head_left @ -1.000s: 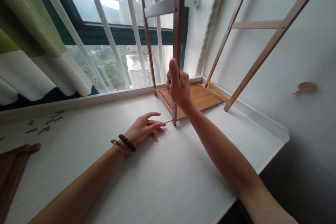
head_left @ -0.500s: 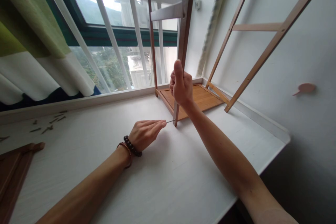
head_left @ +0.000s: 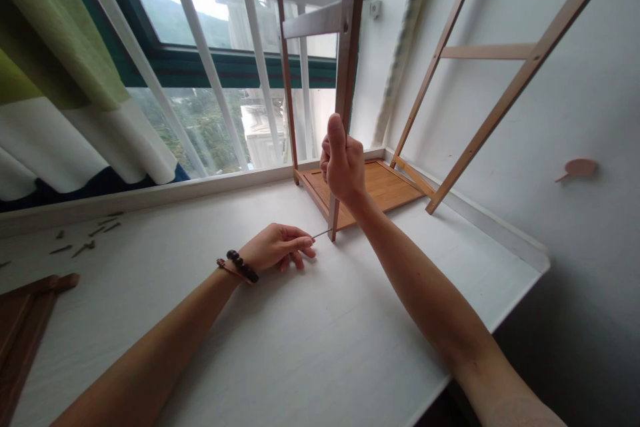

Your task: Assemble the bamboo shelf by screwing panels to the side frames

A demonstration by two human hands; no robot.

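Note:
My right hand (head_left: pixel 343 160) is wrapped round the front upright of a brown wooden ladder-like side frame (head_left: pixel 346 73), thumb pointing up. My left hand (head_left: pixel 280 245), with a beaded bracelet at its wrist, pinches a thin metal hex key (head_left: pixel 321 234) between thumb and fingers. Only the straight shaft shows; its far tip meets the foot of that upright. The other fingers are loosely curled near the white surface. A wooden shelf board (head_left: pixel 385 190) lies low between this frame and a second side frame (head_left: pixel 480 140), which leans outward to the right.
Several bolts (head_left: pixel 83 248) lie scattered on the white surface (head_left: pixel 240 360) at the left. Another wooden panel (head_left: pixel 25 327) lies at the left edge. Behind are a window with a white railing (head_left: pixel 205 60) and a curtain (head_left: pixel 65 87). A wall stands at the right.
My left hand has rolled over, its fingers going from flat together to a thumb-side pinch with lower fingers curled. The hex key's tip stays at the upright's foot. My right hand keeps its hold.

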